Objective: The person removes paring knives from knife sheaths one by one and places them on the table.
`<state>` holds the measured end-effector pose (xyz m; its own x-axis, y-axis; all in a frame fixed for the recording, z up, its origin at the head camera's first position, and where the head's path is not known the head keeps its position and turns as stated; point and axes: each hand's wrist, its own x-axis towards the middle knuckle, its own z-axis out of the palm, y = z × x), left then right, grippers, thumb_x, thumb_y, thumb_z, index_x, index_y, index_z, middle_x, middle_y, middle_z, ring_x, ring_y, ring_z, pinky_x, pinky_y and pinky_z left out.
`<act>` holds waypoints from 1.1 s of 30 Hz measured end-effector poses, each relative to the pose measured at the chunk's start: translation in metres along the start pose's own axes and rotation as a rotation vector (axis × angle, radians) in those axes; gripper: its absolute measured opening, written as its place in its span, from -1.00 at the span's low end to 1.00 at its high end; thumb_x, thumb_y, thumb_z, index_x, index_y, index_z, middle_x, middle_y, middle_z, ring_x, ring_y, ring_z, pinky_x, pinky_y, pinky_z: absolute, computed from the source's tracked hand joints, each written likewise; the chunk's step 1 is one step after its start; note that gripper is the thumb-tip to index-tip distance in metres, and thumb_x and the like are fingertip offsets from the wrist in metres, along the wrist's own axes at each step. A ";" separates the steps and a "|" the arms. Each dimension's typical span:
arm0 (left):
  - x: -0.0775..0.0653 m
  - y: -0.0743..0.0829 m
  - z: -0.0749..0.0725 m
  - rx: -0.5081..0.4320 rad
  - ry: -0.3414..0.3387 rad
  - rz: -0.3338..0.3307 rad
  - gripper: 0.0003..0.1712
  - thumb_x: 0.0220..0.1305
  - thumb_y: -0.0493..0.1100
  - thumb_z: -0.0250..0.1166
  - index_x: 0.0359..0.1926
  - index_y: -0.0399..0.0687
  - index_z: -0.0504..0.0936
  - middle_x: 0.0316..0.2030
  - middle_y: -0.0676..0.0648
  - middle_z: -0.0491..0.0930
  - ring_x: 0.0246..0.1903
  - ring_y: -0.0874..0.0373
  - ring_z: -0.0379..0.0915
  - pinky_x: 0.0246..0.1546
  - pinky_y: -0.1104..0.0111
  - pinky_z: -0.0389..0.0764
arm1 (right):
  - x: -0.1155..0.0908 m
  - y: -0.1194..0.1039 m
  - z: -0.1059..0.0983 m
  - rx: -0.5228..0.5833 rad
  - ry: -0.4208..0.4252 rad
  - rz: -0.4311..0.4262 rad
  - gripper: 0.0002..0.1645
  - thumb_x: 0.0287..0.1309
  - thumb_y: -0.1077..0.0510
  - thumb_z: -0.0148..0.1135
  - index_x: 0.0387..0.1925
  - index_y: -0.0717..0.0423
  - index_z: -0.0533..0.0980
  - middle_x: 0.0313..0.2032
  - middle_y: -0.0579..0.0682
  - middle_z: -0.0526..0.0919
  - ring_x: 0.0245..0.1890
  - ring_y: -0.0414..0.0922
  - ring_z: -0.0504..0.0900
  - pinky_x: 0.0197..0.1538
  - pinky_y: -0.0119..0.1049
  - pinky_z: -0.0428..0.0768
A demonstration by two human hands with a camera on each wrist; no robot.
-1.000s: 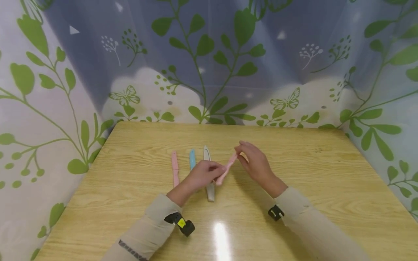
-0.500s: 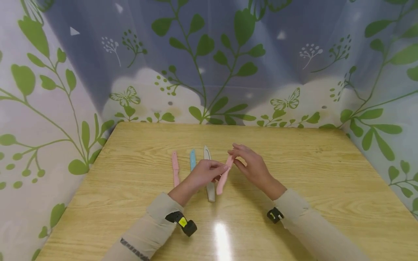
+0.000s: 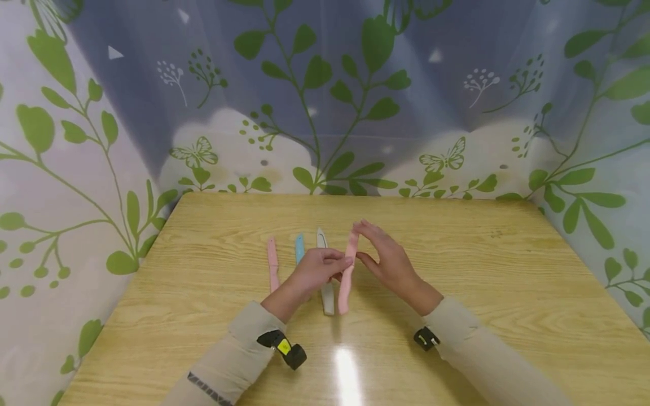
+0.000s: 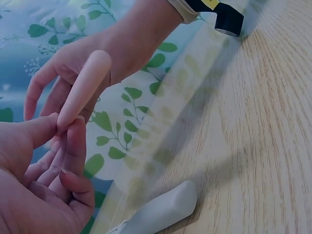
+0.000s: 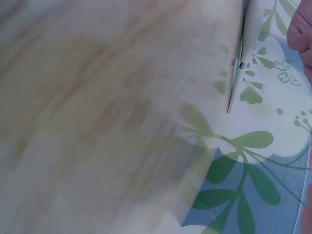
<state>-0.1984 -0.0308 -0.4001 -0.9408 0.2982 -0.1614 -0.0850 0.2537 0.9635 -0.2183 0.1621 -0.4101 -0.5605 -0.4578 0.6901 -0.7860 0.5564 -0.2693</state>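
Note:
My left hand (image 3: 317, 269) pinches a pink sheathed knife (image 3: 345, 290) near its middle, between thumb and fingers. The knife is held over the table, one rounded end toward me. My right hand (image 3: 393, 262) has its fingertips at the knife's far end, fingers extended and thumb apart beside the knife. In the left wrist view, the rounded handle (image 4: 85, 90) of that knife points up from the pinch, with the right hand behind it. Beneath the left hand lies a white sheathed knife (image 3: 328, 301), partly covered.
Left of the white knife lie a blue knife (image 3: 299, 247) and another pink knife (image 3: 272, 256), both partly hidden by the left arm. The wooden table (image 3: 457, 237) meets a leaf-patterned curtain (image 3: 335, 113) at its back edge.
The held pink knife has turned from a slant to nearly upright in the head view, its near end swinging toward me. The right hand has shifted slightly left; the lying knives stay put.

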 end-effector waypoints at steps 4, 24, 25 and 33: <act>0.001 0.000 0.001 -0.042 0.032 0.005 -0.70 0.28 -0.04 0.26 -0.16 -0.21 0.62 -0.38 -0.11 0.72 -0.41 0.14 0.59 -0.43 0.36 0.39 | 0.000 -0.001 0.000 0.007 0.019 0.072 -0.33 -0.01 0.39 0.36 0.18 0.26 0.36 0.14 0.27 0.51 0.18 0.14 0.43 0.11 0.07 0.47; 0.001 -0.002 0.001 -0.284 0.121 0.082 -0.75 0.33 -0.24 0.20 -0.08 -0.34 0.50 -0.19 -0.33 0.66 -0.26 0.05 0.62 -0.19 0.29 0.64 | -0.009 -0.002 -0.001 0.421 -0.189 0.466 -0.69 0.39 0.09 0.02 -0.18 0.23 0.59 -0.25 0.17 0.72 -0.28 -0.01 0.65 -0.23 -0.05 0.61; 0.001 -0.002 0.001 -0.297 0.128 0.082 -0.75 0.33 -0.23 0.20 -0.07 -0.34 0.49 -0.18 -0.33 0.66 -0.24 0.05 0.62 -0.17 0.29 0.64 | -0.009 -0.003 -0.001 0.435 -0.200 0.478 -0.70 0.38 0.08 0.05 -0.17 0.23 0.59 -0.25 0.16 0.72 -0.30 -0.03 0.65 -0.24 -0.09 0.61; 0.001 -0.001 -0.002 -0.374 0.199 0.072 -0.73 0.32 -0.26 0.20 -0.03 -0.35 0.45 -0.16 -0.34 0.65 -0.28 0.07 0.64 -0.22 0.37 0.65 | -0.009 -0.005 -0.002 0.451 -0.255 0.480 -0.49 0.04 0.12 0.41 0.01 0.19 0.47 -0.36 0.10 0.71 -0.42 -0.11 0.64 -0.38 -0.22 0.59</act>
<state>-0.2003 -0.0323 -0.4009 -0.9904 0.1106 -0.0825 -0.0960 -0.1236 0.9877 -0.2084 0.1650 -0.4136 -0.8728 -0.4123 0.2613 -0.4369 0.4214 -0.7947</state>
